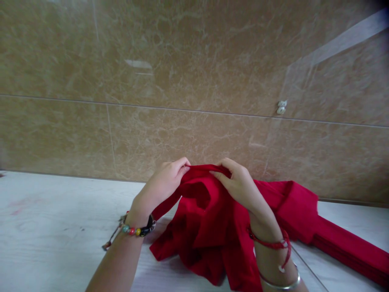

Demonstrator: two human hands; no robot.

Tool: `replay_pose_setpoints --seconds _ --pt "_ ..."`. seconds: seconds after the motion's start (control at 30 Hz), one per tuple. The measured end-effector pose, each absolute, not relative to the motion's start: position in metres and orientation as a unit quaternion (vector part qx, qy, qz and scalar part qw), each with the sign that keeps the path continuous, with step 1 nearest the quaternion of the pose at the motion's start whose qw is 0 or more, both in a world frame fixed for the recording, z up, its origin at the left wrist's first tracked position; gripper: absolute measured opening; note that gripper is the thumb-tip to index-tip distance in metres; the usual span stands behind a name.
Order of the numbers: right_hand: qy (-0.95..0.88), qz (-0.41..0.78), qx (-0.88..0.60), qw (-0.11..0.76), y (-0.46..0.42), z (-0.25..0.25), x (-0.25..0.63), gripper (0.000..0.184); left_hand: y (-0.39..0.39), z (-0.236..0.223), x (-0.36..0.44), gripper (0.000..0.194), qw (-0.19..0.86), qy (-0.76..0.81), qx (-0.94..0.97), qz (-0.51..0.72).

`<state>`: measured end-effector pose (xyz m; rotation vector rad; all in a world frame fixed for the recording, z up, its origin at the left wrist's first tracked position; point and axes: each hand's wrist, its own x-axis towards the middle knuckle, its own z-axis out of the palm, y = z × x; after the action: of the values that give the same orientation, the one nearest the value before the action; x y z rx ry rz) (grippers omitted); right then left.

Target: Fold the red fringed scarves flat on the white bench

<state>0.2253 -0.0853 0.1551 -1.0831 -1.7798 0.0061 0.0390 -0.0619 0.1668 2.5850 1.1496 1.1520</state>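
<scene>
A length of red fabric (209, 227) lies bunched in loose folds on the white surface, its upper edge lifted between my two hands. My left hand (165, 180) pinches that edge on the left side, thumb against fingers. On the right, my right hand (234, 178) grips the same edge with its thumb below and fingers above. The strip between them is stretched nearly straight. More of the red cloth runs off to the right under my right forearm. What kind of article the fabric belongs to, I cannot tell.
A folded stack of red cloth (349, 243) extends to the right edge. Behind the white wood-grain surface (60, 227) rises a glossy brown marbled tile wall (182, 65), close to my hands. A small white fitting (281, 107) sits on the wall.
</scene>
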Motion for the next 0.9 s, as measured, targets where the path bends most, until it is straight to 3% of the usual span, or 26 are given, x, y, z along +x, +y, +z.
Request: replay_pose_setpoints --seconds 0.2,0.53,0.8,0.9 --pt "-0.742 0.091 -0.396 0.533 -0.080 0.151 0.225 0.008 -0.067 0.165 0.047 0.020 0.125 0.340 0.880 0.306" --pt "-0.681 0.008 -0.414 0.604 -0.086 0.154 0.222 0.011 -0.061 0.162 0.040 0.012 0.125 0.381 0.895 0.195" --pt "-0.707 0.008 -0.459 0.537 -0.085 0.156 0.239 0.013 -0.060 0.171 0.032 0.024 0.054 0.406 0.833 0.372" --pt "-0.711 -0.030 -0.504 0.489 -0.085 0.157 0.243 0.012 -0.064 0.170 0.034 0.024 0.049 0.418 0.828 0.371"
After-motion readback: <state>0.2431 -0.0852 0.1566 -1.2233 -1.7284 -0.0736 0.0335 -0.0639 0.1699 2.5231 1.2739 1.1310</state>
